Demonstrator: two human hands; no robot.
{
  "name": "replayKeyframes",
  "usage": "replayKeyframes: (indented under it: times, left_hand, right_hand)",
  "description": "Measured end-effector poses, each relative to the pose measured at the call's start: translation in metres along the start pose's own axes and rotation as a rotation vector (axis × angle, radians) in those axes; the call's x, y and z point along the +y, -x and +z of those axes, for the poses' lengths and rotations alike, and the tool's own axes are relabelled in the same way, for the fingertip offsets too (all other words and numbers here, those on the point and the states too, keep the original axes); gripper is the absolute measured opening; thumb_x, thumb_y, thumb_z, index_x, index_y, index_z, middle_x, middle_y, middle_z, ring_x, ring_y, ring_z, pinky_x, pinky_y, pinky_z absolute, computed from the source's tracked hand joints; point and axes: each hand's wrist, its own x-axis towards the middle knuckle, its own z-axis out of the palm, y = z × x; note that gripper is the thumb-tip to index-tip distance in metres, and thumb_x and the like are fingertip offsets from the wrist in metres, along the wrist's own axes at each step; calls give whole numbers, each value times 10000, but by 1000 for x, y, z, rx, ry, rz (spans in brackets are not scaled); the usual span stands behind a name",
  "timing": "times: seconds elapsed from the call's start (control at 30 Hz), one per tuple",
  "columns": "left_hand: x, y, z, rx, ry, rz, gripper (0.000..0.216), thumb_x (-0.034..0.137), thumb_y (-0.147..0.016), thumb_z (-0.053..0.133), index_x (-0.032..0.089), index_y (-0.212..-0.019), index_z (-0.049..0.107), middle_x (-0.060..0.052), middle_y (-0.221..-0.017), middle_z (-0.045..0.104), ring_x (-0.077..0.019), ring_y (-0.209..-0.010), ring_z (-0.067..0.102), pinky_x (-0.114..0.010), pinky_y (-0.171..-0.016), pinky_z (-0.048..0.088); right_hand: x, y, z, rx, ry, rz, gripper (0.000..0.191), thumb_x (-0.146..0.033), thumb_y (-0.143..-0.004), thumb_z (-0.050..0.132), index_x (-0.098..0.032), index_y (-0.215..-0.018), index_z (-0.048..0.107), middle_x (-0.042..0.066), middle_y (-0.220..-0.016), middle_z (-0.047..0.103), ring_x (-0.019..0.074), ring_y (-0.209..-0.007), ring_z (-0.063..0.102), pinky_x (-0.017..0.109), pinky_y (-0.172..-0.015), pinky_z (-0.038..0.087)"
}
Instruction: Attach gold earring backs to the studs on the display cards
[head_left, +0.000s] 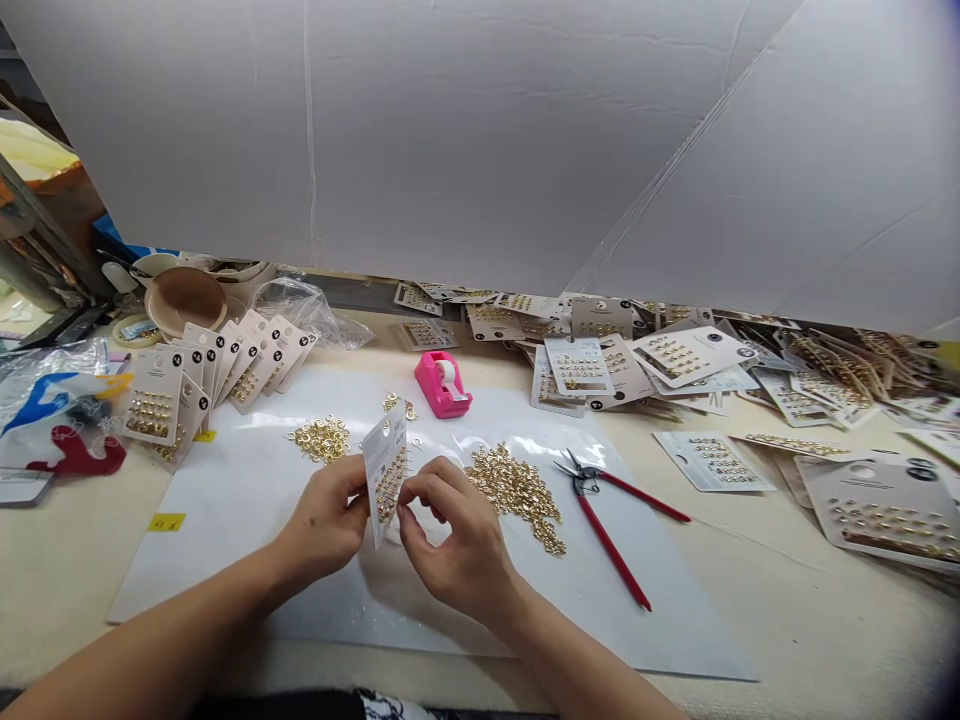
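Observation:
My left hand (324, 515) grips a white earring card (385, 475) by its edge and holds it upright above the white sheet. Rows of small gold earrings stick out of the card's right-hand face. Thumb and forefinger of my right hand (457, 530) are pinched together close to these earrings; what lies between the fingertips is hidden. Behind my left hand is a small heap of gold pieces with loops (321, 438). A larger heap of gold pieces (514, 490) spreads beyond my right hand. Red-handled pliers (611, 520) lie open to the right of it.
A pink tape dispenser (442, 385) stands at the sheet's (292, 620) back edge. Filled earring cards (225, 360) fan out at left, near a brown bowl (185, 300) and plastic bags (64, 410). Many more cards (690, 355) pile up at right. A white panel (450, 140) rises behind.

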Motion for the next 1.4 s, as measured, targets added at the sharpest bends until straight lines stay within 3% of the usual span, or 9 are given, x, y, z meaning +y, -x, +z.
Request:
replayKeyframes:
  times: [0.13, 0.27, 0.4, 0.53, 0.63, 0.77, 1.07, 1.27, 1.4]
  left_hand:
    - [1, -1, 0, 4, 60, -17, 223, 64, -758, 513, 164, -859, 686, -30, -823, 680, -180, -771, 601, -273, -683, 477]
    - [2, -3, 0, 26, 269, -109, 186, 107, -738, 588, 157, -890, 683, -49, -895, 715, -224, -873, 638, -310, -754, 497]
    - [-2, -5, -8, 265, 380, -177, 220, 162, -656, 705, 150, -874, 679, -57, -879, 728, -248, -913, 646, -351, -817, 497]
    - [-7, -9, -22, 482, 447, -128, 245, 150, -584, 740, 155, -820, 674, -39, -836, 723, -243, -906, 648, -373, -850, 487]
    - [-6, -11, -30, 541, 457, -78, 284, 124, -577, 731, 175, -849, 667, -32, -872, 710, -244, -954, 631, -379, -859, 484]
    - [-6, -13, -34, 562, 444, -14, 253, 146, -634, 713, 183, -879, 665, -50, -949, 676, -238, -1010, 608, -395, -927, 443]
    - [-5, -8, -33, 466, 419, 93, 112, 251, -732, 677, 186, -818, 648, -86, -1161, 576, -246, -1120, 546, -375, -937, 434]
    - [4, -9, -31, 551, 348, 91, 142, 224, -666, 719, 166, -723, 602, -50, -974, 581, -174, -932, 571, -299, -829, 466]
    - [7, -12, -30, 544, 545, -46, 251, 248, -614, 761, 169, -678, 531, 12, -723, 582, -126, -726, 562, -286, -722, 470]
  right_hand:
    - [0, -1, 3, 49, 15, -12, 142, -66, -760, 508, -201, -779, 546, 4, -698, 480, 137, -615, 473, 261, -515, 372]
    - [2, -6, 1, 107, -24, -13, 143, -81, -788, 516, -203, -824, 582, -3, -692, 481, 118, -566, 459, 250, -494, 385]
    - [4, -11, -10, 145, -50, 110, 102, -135, -819, 510, -202, -857, 577, 13, -755, 541, 111, -554, 481, 259, -516, 420]
    - [4, -13, -18, 43, 68, 229, 67, -162, -799, 536, -205, -839, 569, 1, -729, 600, 108, -520, 501, 260, -522, 409]
    - [7, -19, -15, -169, 213, 260, 90, -158, -797, 538, -210, -790, 611, -1, -735, 639, 124, -574, 553, 261, -569, 404]
    - [21, -39, -5, -396, 429, 281, 179, -145, -819, 523, -226, -791, 680, 7, -824, 676, 147, -732, 606, 251, -635, 396]
    - [58, -57, -17, -400, 578, 357, 202, -146, -818, 525, -222, -790, 711, 28, -894, 700, 183, -822, 618, 255, -652, 390]
    - [62, -56, -12, -419, 533, 353, 139, -180, -817, 574, -220, -865, 698, 21, -906, 686, 164, -808, 615, 239, -657, 401]
    - [56, -58, -2, -416, 514, 318, 154, -151, -813, 569, -198, -887, 696, 51, -961, 661, 177, -826, 610, 253, -665, 404]
